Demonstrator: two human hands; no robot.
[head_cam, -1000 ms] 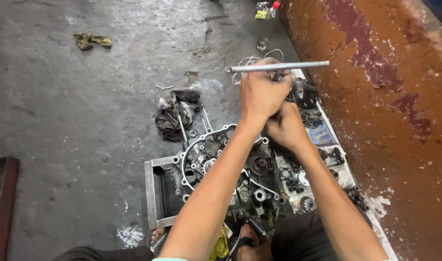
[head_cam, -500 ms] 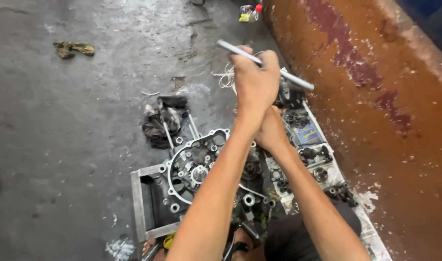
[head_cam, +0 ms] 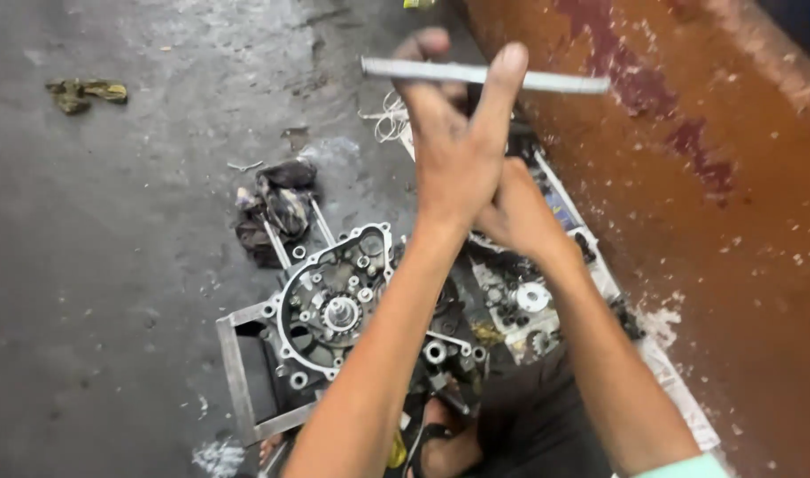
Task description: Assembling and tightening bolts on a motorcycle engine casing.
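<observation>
Your left hand (head_cam: 453, 150) is raised above the work with the palm turned away and the fingers spread; its grip is open, yet the long silver metal bar (head_cam: 484, 76) lies across it, passing between the index finger and the next fingers near their tips. The bar runs almost level, from left of your fingertips to just in front of the rust-brown painted wall (head_cam: 688, 177) on the right.

Your right hand (head_cam: 520, 217) sits just below and behind the left wrist, touching it. Its fingers are hidden by the left hand, so you cannot tell whether its grip is closed on anything.

Beneath your forearms the grey aluminium engine crankcase half (head_cam: 334, 305) lies flat inside a grey rectangular metal frame (head_cam: 232, 372) on the stained concrete floor (head_cam: 112, 265). A steel shaft end stands in the middle of the casing, ringed by bolt holes.

To the right of the casing, a sheet of printed paper (head_cam: 670, 381) runs along the foot of the wall and carries small dark engine parts and a round silver washer-like disc (head_cam: 533, 296).

A crumpled dark oily rag (head_cam: 276, 208) lies on the floor just beyond the frame's far corner. Well apart, at the upper left, a small yellowish-green scrap (head_cam: 86, 93) rests on the concrete.

At the bottom edge, between your arms, a foot in a dark sandal (head_cam: 436, 443) shows just beside the casing.
</observation>
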